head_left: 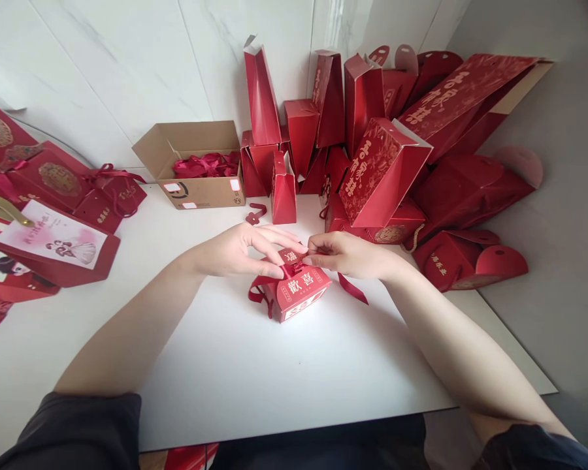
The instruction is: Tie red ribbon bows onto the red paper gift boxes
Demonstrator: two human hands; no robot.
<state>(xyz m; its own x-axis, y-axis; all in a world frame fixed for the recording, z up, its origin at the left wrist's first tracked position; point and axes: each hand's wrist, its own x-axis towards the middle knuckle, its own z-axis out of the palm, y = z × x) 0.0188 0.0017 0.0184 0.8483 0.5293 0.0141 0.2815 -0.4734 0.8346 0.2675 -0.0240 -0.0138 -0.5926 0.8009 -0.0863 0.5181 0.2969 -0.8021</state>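
Observation:
A small red gift box (304, 292) with white and gold characters sits on the white table in front of me. Dark red ribbon (355, 289) lies across its top, one tail trailing to the right and a loop hanging at the left. My left hand (242, 251) rests at the box's top left, thumb and fingers pinching the ribbon. From the other side my right hand (345, 254) has thumb and forefinger closed on the ribbon near the knot. The fingertips partly hide the knot.
Behind the box stands an open cardboard carton (206, 189) holding red ribbons (206, 165). Many red gift boxes (385, 173) are stacked at the back right, beside a grey wall. More decorated boxes (53, 248) stand at the left. A small red flower-ended strip (255, 215) lies near the carton.

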